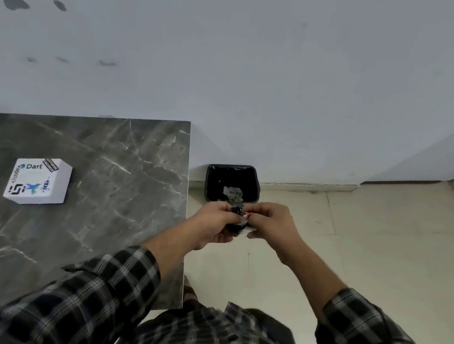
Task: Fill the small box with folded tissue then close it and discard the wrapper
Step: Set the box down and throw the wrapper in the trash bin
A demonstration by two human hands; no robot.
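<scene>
A small white box (pixel 38 181) with stickers on its lid lies closed on the dark marble table (pixel 120 186), far left of my hands. My left hand (pixel 214 223) and my right hand (pixel 271 223) are together over the floor, just off the table's right edge. Both pinch a crumpled wrapper (pixel 240 217), dark with a bit of red and white. The wrapper is held just in front of the black bin (pixel 233 182), near its front rim. Crumpled pale scraps lie inside the bin.
The bin stands on the pale tiled floor (pixel 354 246) against the white wall (pixel 261 75), right beside the table's far right corner. My checked sleeves fill the bottom of the view.
</scene>
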